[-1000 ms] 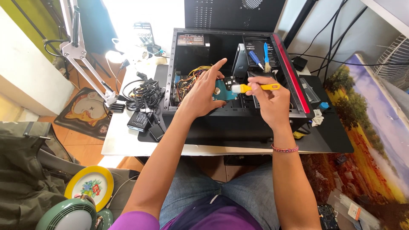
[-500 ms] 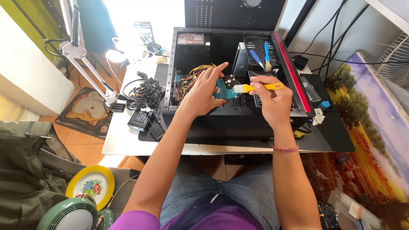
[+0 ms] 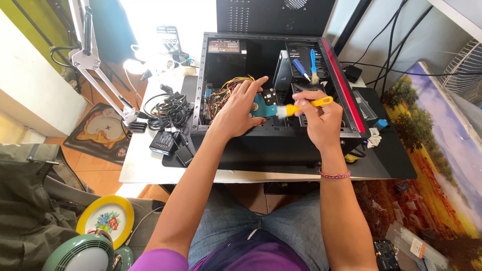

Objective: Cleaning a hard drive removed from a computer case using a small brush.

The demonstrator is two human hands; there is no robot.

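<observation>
Fingers of the right hand [image 3: 321, 118] clamped on a yellow-handled brush [image 3: 301, 107]; left hand [image 3: 240, 108] fingers spread, largely hiding a teal circuit board [image 3: 261, 106] inside the open computer case [image 3: 281, 140].

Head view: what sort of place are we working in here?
Probably a home repair corner, not a shop: an open computer case lies on a small white table, with a tangle of cables beside it and a flowered plate on the floor.
</observation>
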